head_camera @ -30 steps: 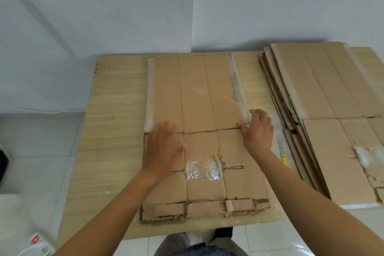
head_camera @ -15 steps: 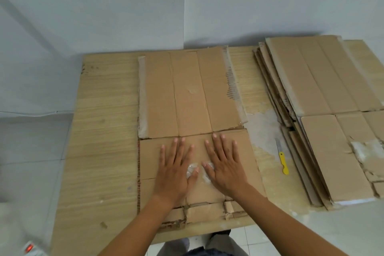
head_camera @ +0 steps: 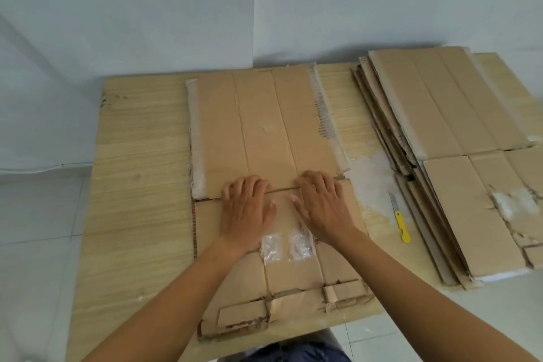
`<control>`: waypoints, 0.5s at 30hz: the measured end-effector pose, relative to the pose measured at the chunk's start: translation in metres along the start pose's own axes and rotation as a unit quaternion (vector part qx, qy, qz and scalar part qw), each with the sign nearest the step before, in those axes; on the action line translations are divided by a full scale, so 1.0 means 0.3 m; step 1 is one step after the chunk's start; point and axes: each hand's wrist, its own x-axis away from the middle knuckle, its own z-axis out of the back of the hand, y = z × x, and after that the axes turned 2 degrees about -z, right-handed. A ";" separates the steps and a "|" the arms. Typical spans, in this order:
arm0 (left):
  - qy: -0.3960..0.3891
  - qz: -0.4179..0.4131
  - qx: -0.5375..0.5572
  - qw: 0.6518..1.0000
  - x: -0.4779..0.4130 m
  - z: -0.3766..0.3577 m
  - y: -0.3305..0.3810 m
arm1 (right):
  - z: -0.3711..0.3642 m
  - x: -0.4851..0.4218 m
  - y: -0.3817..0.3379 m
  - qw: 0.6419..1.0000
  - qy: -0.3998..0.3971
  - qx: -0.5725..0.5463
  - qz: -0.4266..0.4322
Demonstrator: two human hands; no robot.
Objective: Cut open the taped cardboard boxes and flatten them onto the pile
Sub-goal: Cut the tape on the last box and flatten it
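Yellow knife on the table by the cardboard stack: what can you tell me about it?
It is a slim cutter with a yellow, plastic-looking handle and a narrow grey blade pointing away from the person. It lies flat on the wooden table, blade by a whitish patch, between the flattened box and the pile, nearer the pile. The left hand and right hand rest on the box, not touching it.

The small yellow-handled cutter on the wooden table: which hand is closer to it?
Right. The right hand rests on the flattened brown cardboard just left of the yellow-handled cutter; the left hand lies farther left, beyond it.
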 end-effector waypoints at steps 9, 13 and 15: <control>-0.146 0.009 -0.062 0.987 -0.158 -0.086 -0.083 | -0.111 -0.217 0.051 0.995 -0.079 0.068 0.008; -0.143 0.017 -0.059 0.988 -0.159 -0.092 -0.081 | -0.134 -0.219 0.058 0.996 -0.058 0.070 0.015; -0.141 0.022 -0.050 0.989 -0.164 -0.093 -0.080 | -0.128 -0.234 0.058 0.997 -0.032 0.064 0.013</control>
